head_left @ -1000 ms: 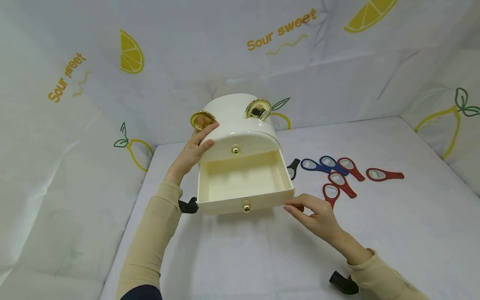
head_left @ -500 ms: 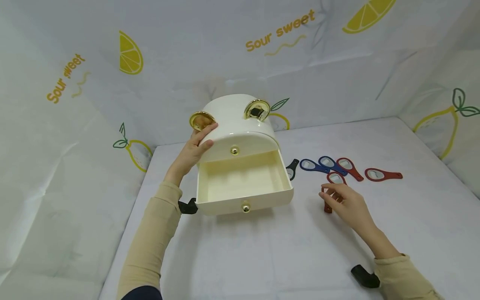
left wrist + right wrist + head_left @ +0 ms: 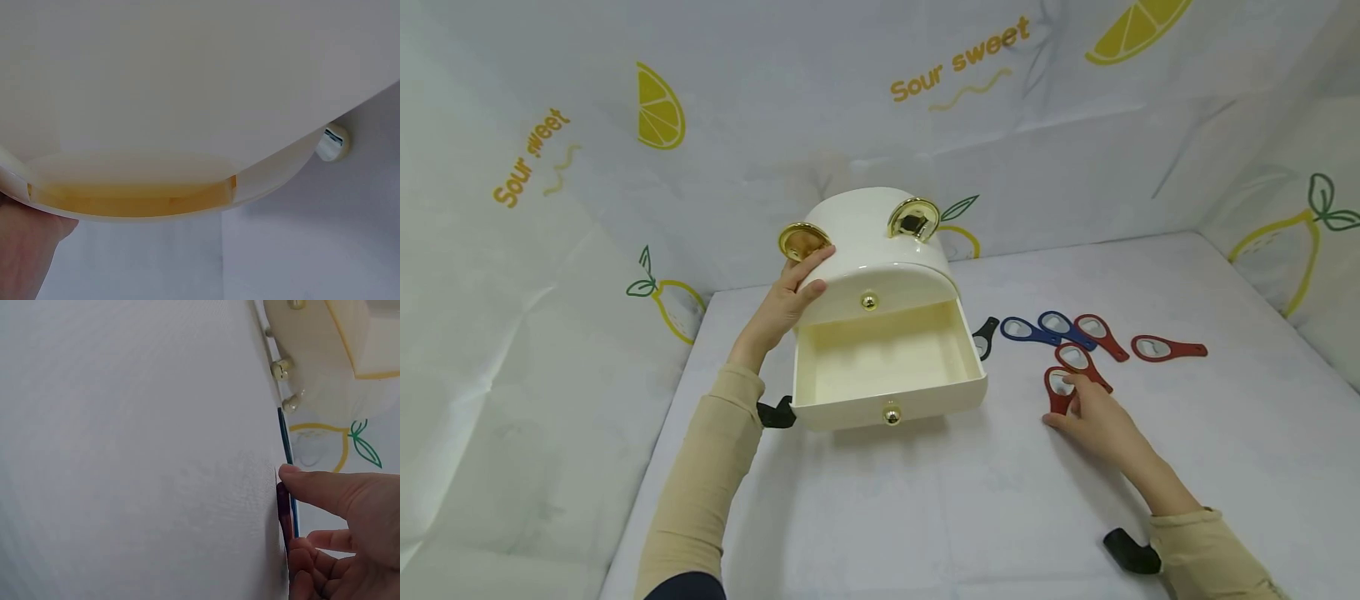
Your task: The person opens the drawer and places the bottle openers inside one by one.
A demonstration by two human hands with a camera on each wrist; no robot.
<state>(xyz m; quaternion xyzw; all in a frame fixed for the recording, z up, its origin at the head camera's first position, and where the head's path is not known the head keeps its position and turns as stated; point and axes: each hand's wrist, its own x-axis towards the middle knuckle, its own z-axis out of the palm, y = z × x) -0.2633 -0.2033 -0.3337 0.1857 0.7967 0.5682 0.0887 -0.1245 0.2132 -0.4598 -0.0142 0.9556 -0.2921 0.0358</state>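
A white, rounded drawer box (image 3: pixel 880 221) stands at the back of the table, its lower drawer (image 3: pixel 850 417) pulled out and bare inside. My left hand (image 3: pixel 778 312) rests against the box's left upper side, fingers reaching over the top below a gold ear, thumb near the front. The left wrist view shows the box's pale surface and part of that hand (image 3: pixel 28 244). At the right, my right hand (image 3: pixel 1101 421) pinches a red bottle opener (image 3: pixel 1058 400) between thumb and fingers, low at the table. In the right wrist view the opener (image 3: pixel 284 512) appears edge-on.
Beside it lie several more bottle openers: a red one (image 3: pixel 1073 358) close by, two blue ones (image 3: pixel 1017 329), other red ones (image 3: pixel 1153 348), and a black one (image 3: pixel 985 337) partly behind the box. Fabric walls with lemon prints (image 3: pixel 661 108) enclose the table's back and sides.
My right hand has left the drawer's right front corner, moved right to the nearest red bottle opener and taken hold of it. The left hand and drawer box stay put.
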